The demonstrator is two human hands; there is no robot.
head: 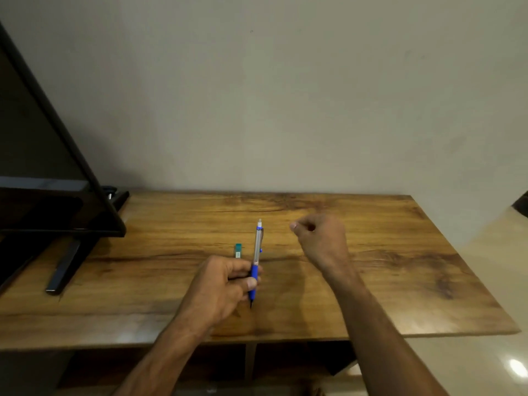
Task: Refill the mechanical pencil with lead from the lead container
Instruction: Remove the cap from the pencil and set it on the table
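A: So where's the mechanical pencil (258,247)?
B: In the left hand (223,287), near the middle of the desk (400,281). Grip closed round the blue lower section, thumb across the front. White cap end points to 12 o'clock, dark tip to 6. Can't tell if the tip touches the wood.
A: And the lead container (237,250)?
B: Small teal case lying flat on the desk, at 11 o'clock of the left knuckles, just beside the pencil barrel. Its near end sits right at the fingers. Label unreadable. Open or capped: can't tell.
A: What about the right hand (320,238)?
B: At 2 o'clock of the pencil, apart from it, over the desk. Grip closed, fingers curled, thumb pressed to forefinger. Nothing visible in the pinch, though anything as thin as lead would be too small to make out.
A: Anything else?
B: At 9 o'clock a black screen (43,155), cut off by the frame edge, with one stand foot (64,270) on the desk. At 3 o'clock a dark shape (521,205), mostly cropped, unidentifiable. Under the desk, compartments (300,358) in shadow.
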